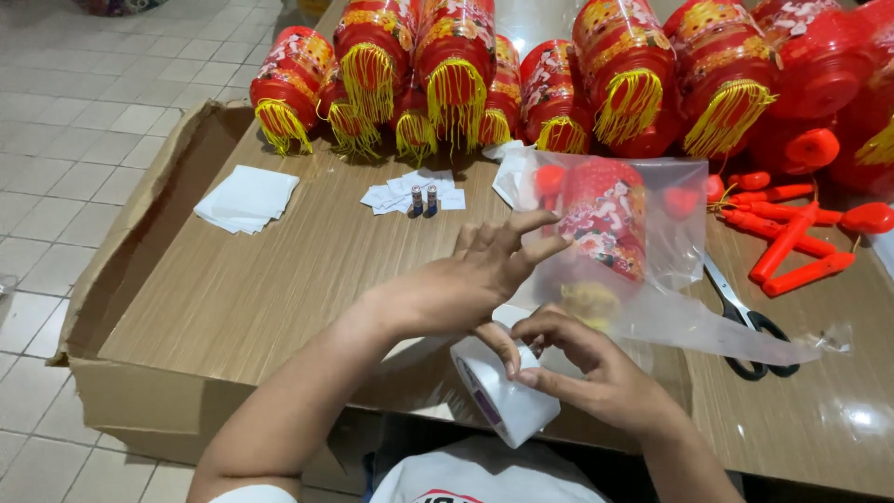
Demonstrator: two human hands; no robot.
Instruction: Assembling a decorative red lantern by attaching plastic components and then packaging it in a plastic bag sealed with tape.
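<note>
A clear plastic bag point(643, 251) with a red lantern inside lies before me on the tabletop, my left hand point(475, 279) against its near side. A flattened brown cardboard box point(233, 298) covers the table's left end. Small white label slips point(410, 191) lie near its far edge.

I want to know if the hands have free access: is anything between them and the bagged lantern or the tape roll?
Nothing visible does. The left hand already rests against the clear bag holding the red lantern, and the right hand touches the white tape roll directly. The scissors lie off to the side.
</note>
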